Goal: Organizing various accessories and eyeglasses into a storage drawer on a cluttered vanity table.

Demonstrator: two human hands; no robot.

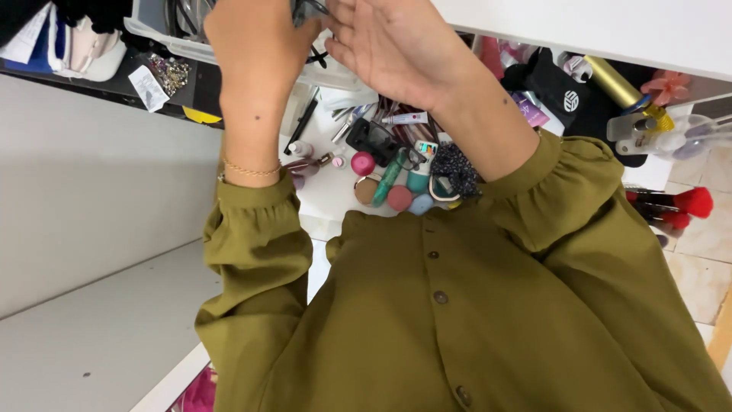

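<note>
Both arms, in olive green sleeves, are raised close to the camera at the top of the head view. My left hand (255, 46) has a thin gold bracelet (248, 169) at the wrist, and its fingers are curled around a thin dark wiry object (309, 9) at the frame's top edge. My right hand (389, 46) is just right of it, fingers stretched towards the same dark object. The fingertips are cut off by the frame, so its grip is hidden. My buttoned olive shirt (457, 305) fills the lower half.
Below the hands a white tabletop (324, 194) carries cosmetics: a pink round compact (363, 162), a green tube (389, 177), a dark scrunchie (456, 168). A black pouch (560, 91), a gold tube (614, 84) and red brushes (679, 202) lie right. A clear bin (175, 42) sits upper left.
</note>
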